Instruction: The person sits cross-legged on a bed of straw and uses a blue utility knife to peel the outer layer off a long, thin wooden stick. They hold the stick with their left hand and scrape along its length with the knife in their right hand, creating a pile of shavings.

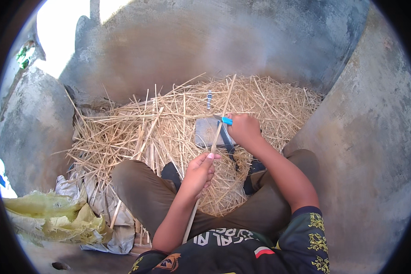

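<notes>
My left hand (199, 172) is closed around a long, thin, pale strip, which looks like split bamboo (228, 97). The strip slants from beside my lap, through my fingers, up over the pile of shavings. My right hand (243, 129) grips a small knife (226, 120) by its bright blue handle. Its dark blade points left and lies across the strip, above my left hand. Beneath the strip is a flat grey block (205, 131). A dark strap-like band (227, 139) lies by the block, partly covered by the strip.
Straw-like shavings (278, 100) are heaped before my crossed legs. A small blue and silver item (209, 99), perhaps a watch, rests on them. Torn yellowish sacking (55, 217) lies at the lower left. Grey concrete walls (360, 150) curve around at the back and right.
</notes>
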Motion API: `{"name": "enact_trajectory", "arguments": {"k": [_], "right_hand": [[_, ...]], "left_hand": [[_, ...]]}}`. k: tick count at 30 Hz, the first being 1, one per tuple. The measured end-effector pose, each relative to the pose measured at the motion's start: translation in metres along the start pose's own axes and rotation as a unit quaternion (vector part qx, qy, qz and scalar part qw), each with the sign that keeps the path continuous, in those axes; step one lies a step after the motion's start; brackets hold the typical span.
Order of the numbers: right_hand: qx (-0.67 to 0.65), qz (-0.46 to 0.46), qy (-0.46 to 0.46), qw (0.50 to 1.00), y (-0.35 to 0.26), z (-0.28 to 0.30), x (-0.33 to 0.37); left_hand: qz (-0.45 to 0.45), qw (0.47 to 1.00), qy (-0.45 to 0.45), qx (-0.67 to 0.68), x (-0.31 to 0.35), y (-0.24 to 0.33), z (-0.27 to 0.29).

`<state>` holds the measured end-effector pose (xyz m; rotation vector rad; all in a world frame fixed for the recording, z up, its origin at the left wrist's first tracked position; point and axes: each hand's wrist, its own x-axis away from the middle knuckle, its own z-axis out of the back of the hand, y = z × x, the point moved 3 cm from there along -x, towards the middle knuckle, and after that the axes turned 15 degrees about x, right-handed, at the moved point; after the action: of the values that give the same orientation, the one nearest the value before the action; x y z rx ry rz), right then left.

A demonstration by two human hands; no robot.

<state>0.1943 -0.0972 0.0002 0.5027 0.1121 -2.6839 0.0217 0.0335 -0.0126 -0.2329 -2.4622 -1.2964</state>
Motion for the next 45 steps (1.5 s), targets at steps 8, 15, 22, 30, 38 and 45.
{"name": "enact_trajectory", "arguments": {"k": [8, 15, 22, 30, 38, 45], "right_hand": [[-0.002, 0.011, -0.017, 1.0, 0.012, -0.017, -0.006], [0.018, -0.193, -0.073, 0.978, 0.096, -0.006, -0.037], [-0.018, -0.375, -0.089, 0.923, 0.156, -0.028, -0.024], [-0.168, -0.341, -0.038, 0.924, 0.105, 0.015, -0.026], [-0.002, -0.127, 0.014, 0.992, 0.071, 0.043, -0.023], [-0.045, -0.242, 0.022, 0.969, 0.093, 0.038, -0.029]], "left_hand": [[0.0, 1.0, -0.004, 0.004, 0.001, -0.005, -0.004], [0.011, 0.998, -0.028, -0.049, 0.014, -0.02, -0.02], [-0.02, 0.992, -0.102, -0.079, 0.042, -0.015, -0.038], [-0.034, 0.997, -0.041, -0.052, 0.019, -0.006, -0.019], [-0.081, 0.991, -0.045, -0.092, 0.017, -0.012, -0.023], [-0.209, 0.951, -0.041, -0.224, 0.024, -0.035, -0.028]]}}
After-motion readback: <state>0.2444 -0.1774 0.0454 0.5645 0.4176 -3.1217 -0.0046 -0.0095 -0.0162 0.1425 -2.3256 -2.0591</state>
